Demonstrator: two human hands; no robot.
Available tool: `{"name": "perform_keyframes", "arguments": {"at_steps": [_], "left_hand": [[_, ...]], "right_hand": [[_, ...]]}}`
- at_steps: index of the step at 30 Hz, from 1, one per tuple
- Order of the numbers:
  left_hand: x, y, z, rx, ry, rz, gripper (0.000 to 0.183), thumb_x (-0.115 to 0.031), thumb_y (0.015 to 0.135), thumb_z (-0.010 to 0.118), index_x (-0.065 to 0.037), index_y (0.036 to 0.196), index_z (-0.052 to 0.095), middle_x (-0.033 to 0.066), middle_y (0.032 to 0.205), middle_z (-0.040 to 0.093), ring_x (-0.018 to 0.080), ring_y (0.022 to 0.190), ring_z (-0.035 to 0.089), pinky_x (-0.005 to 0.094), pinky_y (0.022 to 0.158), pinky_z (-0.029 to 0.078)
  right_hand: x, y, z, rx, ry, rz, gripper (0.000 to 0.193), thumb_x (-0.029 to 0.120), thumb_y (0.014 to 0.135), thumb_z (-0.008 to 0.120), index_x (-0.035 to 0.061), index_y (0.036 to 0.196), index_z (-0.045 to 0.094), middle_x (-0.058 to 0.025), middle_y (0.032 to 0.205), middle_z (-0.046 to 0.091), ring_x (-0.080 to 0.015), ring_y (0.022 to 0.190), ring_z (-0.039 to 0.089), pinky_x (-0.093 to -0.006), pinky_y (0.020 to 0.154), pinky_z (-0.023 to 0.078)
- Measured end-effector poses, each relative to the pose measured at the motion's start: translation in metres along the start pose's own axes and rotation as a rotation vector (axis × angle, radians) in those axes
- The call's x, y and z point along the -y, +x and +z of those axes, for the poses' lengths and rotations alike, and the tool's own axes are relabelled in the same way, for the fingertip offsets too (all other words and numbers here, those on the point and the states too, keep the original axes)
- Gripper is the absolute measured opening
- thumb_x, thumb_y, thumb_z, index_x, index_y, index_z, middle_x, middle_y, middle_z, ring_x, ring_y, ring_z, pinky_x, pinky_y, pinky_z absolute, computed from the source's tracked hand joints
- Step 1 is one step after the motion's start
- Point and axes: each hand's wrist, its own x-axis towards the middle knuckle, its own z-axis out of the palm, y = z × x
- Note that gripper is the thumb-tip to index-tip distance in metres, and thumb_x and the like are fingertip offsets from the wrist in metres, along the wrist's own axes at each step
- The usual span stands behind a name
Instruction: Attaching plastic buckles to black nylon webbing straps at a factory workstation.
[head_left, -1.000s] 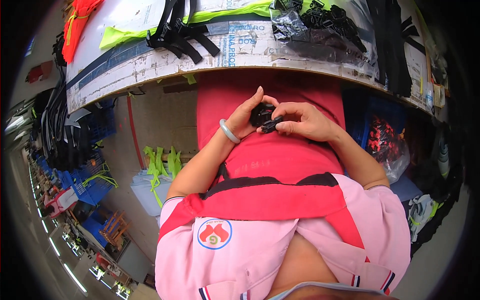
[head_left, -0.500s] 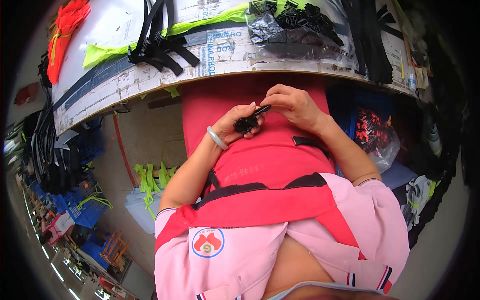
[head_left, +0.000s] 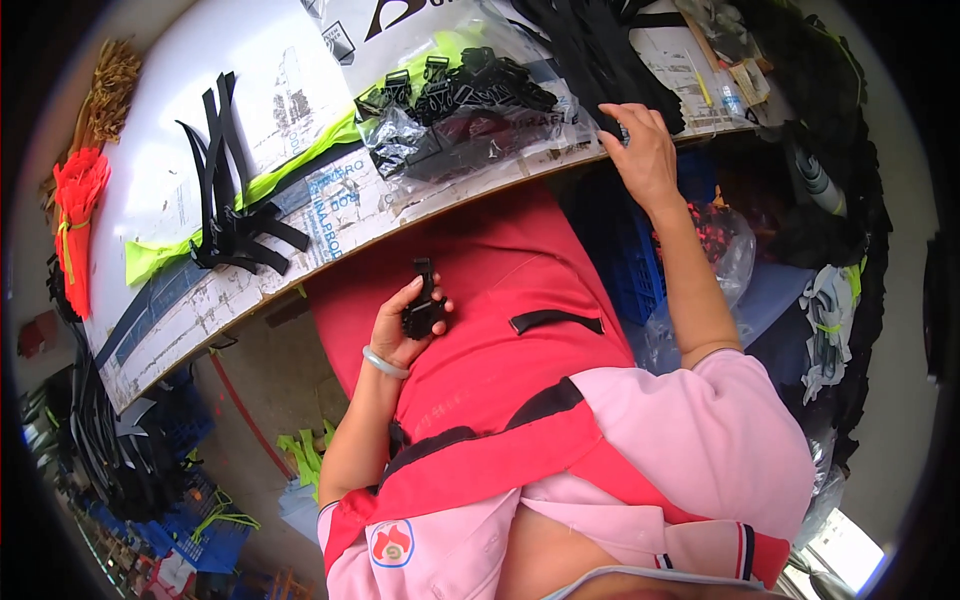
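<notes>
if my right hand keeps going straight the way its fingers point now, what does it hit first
Most likely the pile of black straps on the table: the right hand rests at the table's edge with its fingertips already at that pile. Depth is hard to judge here.

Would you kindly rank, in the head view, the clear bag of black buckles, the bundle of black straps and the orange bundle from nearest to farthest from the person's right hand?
From the right hand, on the table's right edge:
1. Clear bag of black buckles, just to its left, mid-table.
2. Bundle of black straps, farther left.
3. Orange bundle, at the table's far left end.
</notes>
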Motion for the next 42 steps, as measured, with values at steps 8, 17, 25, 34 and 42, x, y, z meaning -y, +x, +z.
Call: {"name": "perform_keyframes", "arguments": {"at_steps": [8,17,25,34,42], "left_hand": [[0.003,0.000,0.007,0.030,0.026,0.000,0.025,-0.021,0.094,0.055,-0.002,0.110,0.054,0.0070,0.083,0.056,0.0227,0.079,0.056,0.0252,0.046,0.045],[-0.005,0.019,0.007,0.245,-0.092,-0.046,0.027,-0.022,0.095,0.055,-0.001,0.112,0.054,0.0086,0.092,0.056,0.0226,0.079,0.059,0.0287,0.051,0.051],[-0.002,0.017,-0.009,-0.002,-0.027,0.006,0.028,-0.025,0.094,0.055,-0.003,0.112,0.056,0.0091,0.098,0.060,0.0245,0.088,0.062,0.0326,0.060,0.054],[-0.001,0.010,0.014,-0.008,0.065,0.079,0.027,-0.024,0.094,0.056,-0.001,0.107,0.056,0.0080,0.092,0.059,0.0185,0.074,0.058,0.0253,0.052,0.047],[-0.001,0.013,-0.001,-0.028,0.283,0.046,0.025,-0.024,0.091,0.060,-0.001,0.101,0.060,0.0103,0.082,0.062,0.0143,0.066,0.058,0.0215,0.047,0.043]], "right_hand": [[-0.032,-0.008,0.023,-0.037,0.222,0.239,0.020,0.021,0.085,0.065,0.0023,0.093,0.069,-0.0109,0.089,0.066,-0.0281,0.079,0.064,-0.0341,0.072,0.049],[0.083,-0.046,0.014,0.587,1.418,0.625,0.016,0.013,0.091,0.062,0.0018,0.101,0.062,-0.0031,0.085,0.064,-0.0086,0.070,0.062,-0.0204,0.057,0.047],[0.127,-0.096,0.055,0.801,1.260,0.641,0.019,0.019,0.091,0.063,0.0018,0.098,0.065,0.0006,0.079,0.063,-0.0050,0.065,0.056,-0.0185,0.059,0.045],[0.131,-0.095,0.056,0.918,1.245,0.614,0.022,0.023,0.093,0.060,0.0014,0.096,0.065,-0.0018,0.079,0.063,-0.0051,0.061,0.056,-0.0191,0.054,0.045],[0.128,-0.099,0.061,0.889,1.207,0.586,0.022,0.023,0.093,0.061,0.0012,0.093,0.064,-0.0010,0.077,0.063,-0.0050,0.059,0.055,-0.0193,0.053,0.045]]}}
